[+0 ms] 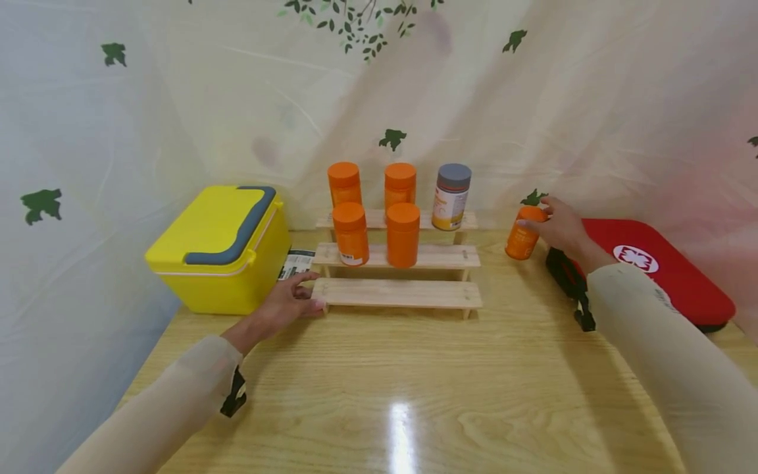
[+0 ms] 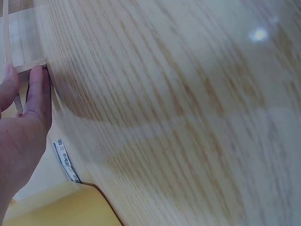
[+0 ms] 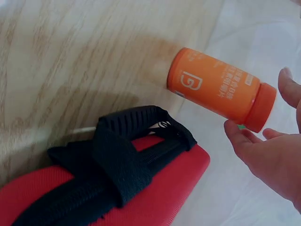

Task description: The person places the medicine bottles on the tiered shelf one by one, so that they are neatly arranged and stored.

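Observation:
A three-step wooden rack (image 1: 398, 293) stands on the table. My left hand (image 1: 288, 301) grips the left end of its lowest step; in the left wrist view, thumb and fingers (image 2: 37, 94) lie at the end of the wood. Orange bottles (image 1: 403, 236) stand on the middle and top steps, and a grey-capped bottle (image 1: 451, 197) is at the top right. To the right of the rack, another orange bottle (image 1: 522, 236) stands on the table. My right hand (image 1: 562, 227) is spread around its cap, thumb and fingers apart; whether they touch the cap is hard to tell.
A yellow cooler box (image 1: 237, 276) with a grey handle stands left of the rack, a printed label or paper (image 1: 297, 262) beside it. On the right lies a red case (image 1: 663, 263) with a white emblem and a black strap (image 3: 122, 165). A printed curtain (image 1: 355, 99) hangs behind.

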`<state>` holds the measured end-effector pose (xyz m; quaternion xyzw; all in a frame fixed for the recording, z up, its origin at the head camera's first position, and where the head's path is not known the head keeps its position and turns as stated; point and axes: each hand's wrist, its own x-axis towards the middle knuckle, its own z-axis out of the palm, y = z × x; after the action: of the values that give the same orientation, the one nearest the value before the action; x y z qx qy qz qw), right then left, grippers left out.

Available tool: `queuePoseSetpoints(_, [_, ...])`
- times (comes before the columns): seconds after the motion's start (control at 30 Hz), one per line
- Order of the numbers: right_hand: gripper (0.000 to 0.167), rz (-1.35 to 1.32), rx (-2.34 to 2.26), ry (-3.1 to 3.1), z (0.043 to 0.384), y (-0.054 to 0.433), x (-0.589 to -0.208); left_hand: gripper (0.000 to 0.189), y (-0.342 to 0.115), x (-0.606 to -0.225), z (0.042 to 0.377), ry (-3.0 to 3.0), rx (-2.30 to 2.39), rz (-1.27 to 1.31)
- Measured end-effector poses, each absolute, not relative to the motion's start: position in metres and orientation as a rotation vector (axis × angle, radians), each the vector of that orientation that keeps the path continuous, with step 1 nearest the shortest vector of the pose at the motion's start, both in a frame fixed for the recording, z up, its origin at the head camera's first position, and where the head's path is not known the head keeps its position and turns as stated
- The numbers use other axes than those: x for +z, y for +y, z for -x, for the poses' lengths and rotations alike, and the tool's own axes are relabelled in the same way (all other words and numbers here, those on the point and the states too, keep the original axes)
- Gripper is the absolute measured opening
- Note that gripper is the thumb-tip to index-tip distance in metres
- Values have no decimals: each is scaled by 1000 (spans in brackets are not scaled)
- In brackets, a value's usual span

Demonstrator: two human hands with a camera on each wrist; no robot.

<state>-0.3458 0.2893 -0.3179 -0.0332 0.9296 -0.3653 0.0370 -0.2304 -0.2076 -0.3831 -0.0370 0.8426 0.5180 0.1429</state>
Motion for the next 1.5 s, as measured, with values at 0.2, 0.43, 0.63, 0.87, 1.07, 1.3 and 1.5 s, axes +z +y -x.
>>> queuePoseSetpoints(0.2, [85,116,-1127,2862,349,288,-325,62,-207,-383,230,2427,1498,101])
queuePoseSetpoints(0.43, [80,97,-1108,2876,352,287,-329,62,-207,-383,229,2410,1513,103])
queuePoseSetpoints(0.63, [70,109,-1091,2905,353,285,-333,62,-207,-383,228,2375,1583,87])
queuePoseSetpoints(0.87, [68,111,-1072,2935,352,283,-336,61,-207,-383,229,2342,1641,72])
queuePoseSetpoints(1.07, [68,117,-1086,2935,350,283,-336,62,-207,-382,229,2361,1599,86])
queuePoseSetpoints(1.3, [68,158,-1127,2966,344,287,-326,61,-207,-382,229,2400,1560,57])
queuePoseSetpoints(1.5, [65,246,-1165,3041,331,290,-310,60,-207,-382,229,2416,1543,58])
